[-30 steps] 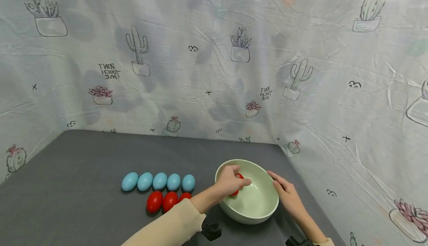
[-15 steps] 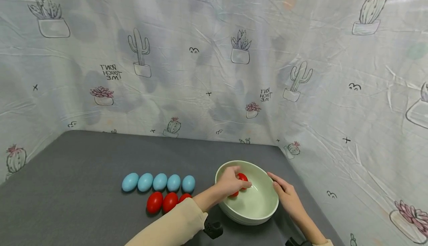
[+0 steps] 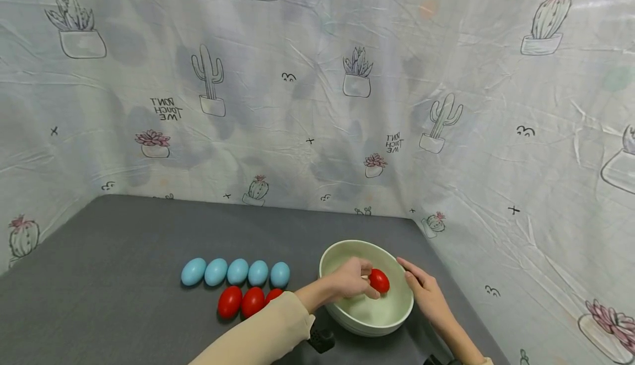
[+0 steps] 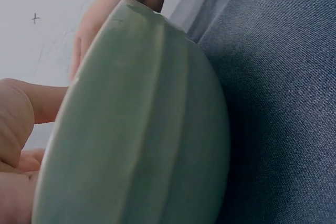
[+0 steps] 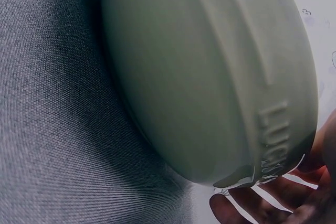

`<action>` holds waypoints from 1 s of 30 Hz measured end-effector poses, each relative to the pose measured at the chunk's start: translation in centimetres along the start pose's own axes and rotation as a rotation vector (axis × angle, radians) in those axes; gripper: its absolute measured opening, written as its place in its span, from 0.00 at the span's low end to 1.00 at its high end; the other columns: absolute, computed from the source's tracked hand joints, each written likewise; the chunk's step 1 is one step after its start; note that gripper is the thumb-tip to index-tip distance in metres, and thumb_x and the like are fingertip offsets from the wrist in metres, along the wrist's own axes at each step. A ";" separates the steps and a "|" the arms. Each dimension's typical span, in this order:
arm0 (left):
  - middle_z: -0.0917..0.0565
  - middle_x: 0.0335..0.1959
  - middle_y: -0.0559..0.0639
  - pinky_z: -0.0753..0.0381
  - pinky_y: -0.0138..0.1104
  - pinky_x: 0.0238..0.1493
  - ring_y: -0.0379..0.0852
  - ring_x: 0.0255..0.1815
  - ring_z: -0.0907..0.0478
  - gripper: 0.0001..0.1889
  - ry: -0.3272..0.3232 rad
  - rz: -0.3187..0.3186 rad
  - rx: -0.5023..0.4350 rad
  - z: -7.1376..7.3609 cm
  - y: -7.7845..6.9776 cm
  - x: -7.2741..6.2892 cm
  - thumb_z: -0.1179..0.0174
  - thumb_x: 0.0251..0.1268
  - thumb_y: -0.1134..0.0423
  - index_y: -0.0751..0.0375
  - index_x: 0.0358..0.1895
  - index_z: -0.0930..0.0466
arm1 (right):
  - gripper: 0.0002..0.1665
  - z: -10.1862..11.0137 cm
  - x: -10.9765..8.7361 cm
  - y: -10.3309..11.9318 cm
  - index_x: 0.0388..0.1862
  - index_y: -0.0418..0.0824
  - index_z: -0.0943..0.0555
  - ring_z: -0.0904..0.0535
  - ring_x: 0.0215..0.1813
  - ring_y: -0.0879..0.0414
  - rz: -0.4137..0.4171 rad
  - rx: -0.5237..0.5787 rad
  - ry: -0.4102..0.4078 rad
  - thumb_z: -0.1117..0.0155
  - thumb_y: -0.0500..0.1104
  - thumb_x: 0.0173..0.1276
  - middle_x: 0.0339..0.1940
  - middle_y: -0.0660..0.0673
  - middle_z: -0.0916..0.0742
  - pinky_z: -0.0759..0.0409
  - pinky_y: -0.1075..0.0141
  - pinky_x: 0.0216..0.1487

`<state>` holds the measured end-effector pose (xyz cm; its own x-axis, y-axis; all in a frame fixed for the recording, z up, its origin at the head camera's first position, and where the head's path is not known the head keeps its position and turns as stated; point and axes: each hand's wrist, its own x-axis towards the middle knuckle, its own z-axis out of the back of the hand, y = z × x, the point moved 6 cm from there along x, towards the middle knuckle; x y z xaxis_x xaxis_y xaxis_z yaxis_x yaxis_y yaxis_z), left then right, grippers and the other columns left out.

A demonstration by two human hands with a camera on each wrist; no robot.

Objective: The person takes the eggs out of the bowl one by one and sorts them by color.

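In the head view a pale green bowl [image 3: 392, 312] stands on the right part of the table. My left hand [image 3: 348, 280] reaches over its near-left rim, fingers and thumb apart. Just past those fingertips a red egg [image 3: 380, 281] lies in the bowl; the inside beneath the palm is hidden. My right hand [image 3: 430, 299] holds the bowl at its right rim. The right wrist view shows fingers [image 5: 252, 203] around the bowl's outer side, near raised lettering. From the left wrist the bowl's wall [image 4: 131, 114] covers most of the inside.
Several blue eggs [image 3: 238, 272] form a row left of the bowl. In front of them lie red eggs [image 3: 253, 301], one partly behind my left sleeve [image 3: 268, 329]. A dark grey cloth [image 3: 124, 277] covers the table. Cactus-printed curtains [image 3: 297, 106] hang behind and beside it.
The red egg has moved rightward out from between my left fingers and thumb. My left hand has shifted slightly nearer and lower in the bowl. The right hand has stayed at the rim.
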<state>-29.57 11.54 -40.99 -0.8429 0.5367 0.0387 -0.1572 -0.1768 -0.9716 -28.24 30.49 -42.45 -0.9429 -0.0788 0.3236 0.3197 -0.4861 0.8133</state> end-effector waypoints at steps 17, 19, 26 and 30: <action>0.21 0.58 0.61 0.23 0.37 0.58 0.52 0.57 0.21 0.33 0.272 0.019 0.008 -1.5 0.3 0.2 0.32 0.49 0.82 0.77 0.64 0.29 | 0.21 0.2 -0.1 0.0 0.67 0.34 0.25 0.28 0.65 0.43 0.022 -0.011 -0.012 0.50 0.38 0.80 0.63 0.38 0.21 0.28 0.76 0.57; 0.19 0.56 0.60 0.21 0.36 0.56 0.51 0.53 0.19 0.33 0.315 0.026 -0.001 -1.8 0.3 0.1 0.33 0.49 0.82 0.77 0.63 0.29 | 0.21 0.2 -0.1 0.0 0.67 0.34 0.25 0.28 0.65 0.43 0.025 -0.012 -0.013 0.49 0.38 0.80 0.63 0.38 0.21 0.28 0.75 0.56; 0.19 0.55 0.59 0.18 0.37 0.49 0.48 0.51 0.18 0.31 0.430 0.063 -0.023 -2.4 0.5 -0.2 0.34 0.51 0.84 0.77 0.63 0.28 | 0.21 0.3 -0.1 -0.1 0.67 0.34 0.25 0.28 0.65 0.44 0.020 0.000 -0.011 0.49 0.39 0.80 0.63 0.38 0.21 0.27 0.75 0.56; 0.16 0.50 0.53 0.17 0.33 0.46 0.42 0.48 0.19 0.28 0.487 0.041 0.013 -2.8 0.4 -0.3 0.34 0.54 0.81 0.74 0.62 0.26 | 0.21 0.3 -0.2 -0.1 0.67 0.34 0.25 0.27 0.65 0.44 0.021 0.012 -0.010 0.49 0.38 0.80 0.63 0.38 0.21 0.27 0.75 0.56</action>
<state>-27.91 13.60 -42.07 -0.5105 0.8520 -0.1159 -0.1383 -0.2144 -0.9669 -28.10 30.87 -42.43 -0.9351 -0.0802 0.3453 0.3405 -0.4737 0.8122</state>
